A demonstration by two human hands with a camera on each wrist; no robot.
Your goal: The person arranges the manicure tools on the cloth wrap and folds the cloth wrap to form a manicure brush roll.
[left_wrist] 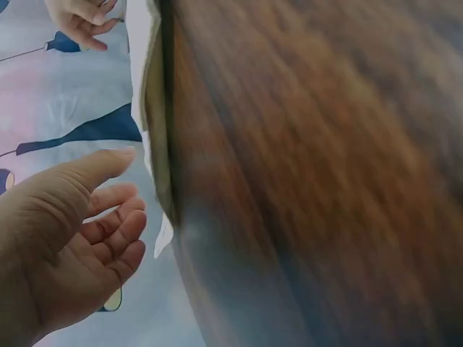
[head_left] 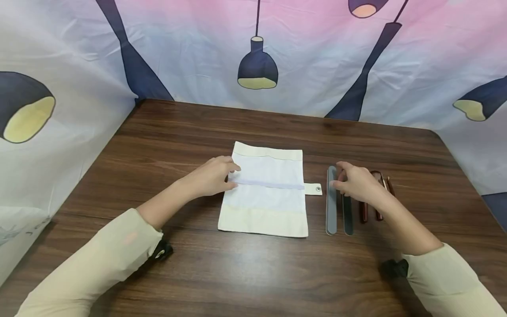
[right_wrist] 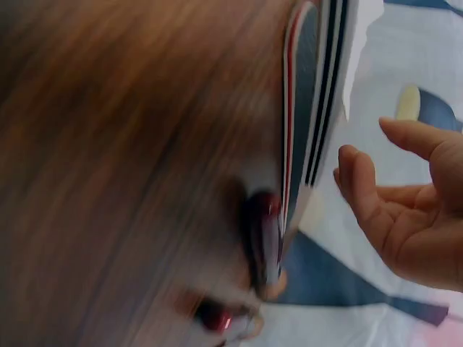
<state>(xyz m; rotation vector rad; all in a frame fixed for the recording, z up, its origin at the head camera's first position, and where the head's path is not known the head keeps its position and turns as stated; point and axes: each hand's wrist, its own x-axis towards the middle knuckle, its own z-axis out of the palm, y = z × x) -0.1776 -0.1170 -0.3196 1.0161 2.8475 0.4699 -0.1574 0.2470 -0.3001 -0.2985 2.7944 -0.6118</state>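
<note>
Hovering above the grey file [head_left: 332,209] and black file [head_left: 347,215], your right hand [head_left: 358,184] has thumb and fingers apart. Your left hand [head_left: 214,177], thumb and fingers also apart, is at the left edge of the cloth [head_left: 265,200], which lies flat on the table [head_left: 253,281].

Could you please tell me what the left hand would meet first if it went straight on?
The left hand would probably meet the white cloth, though the hand's height is unclear.
</note>
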